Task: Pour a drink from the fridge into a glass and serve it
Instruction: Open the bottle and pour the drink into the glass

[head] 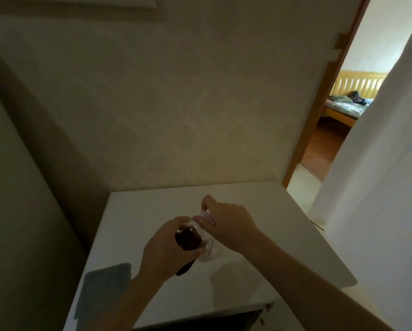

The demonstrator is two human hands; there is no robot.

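Note:
A clear bottle (188,240) with dark drink inside is tilted over a white counter top (260,223). My left hand (166,252) grips its body from the left. My right hand (226,223) pinches the pale cap (206,217) at the bottle's neck, thumb and fingers closed around it. A clear glass (212,253) stands on the counter just behind and to the right of the bottle, partly hidden by my hands.
A grey cloth (104,287) lies on the counter's near left. A tall pale cabinet side (21,211) rises at the left. A wall stands behind the counter. An open doorway (338,115) at the right shows a bed. A white door (379,187) stands at the far right.

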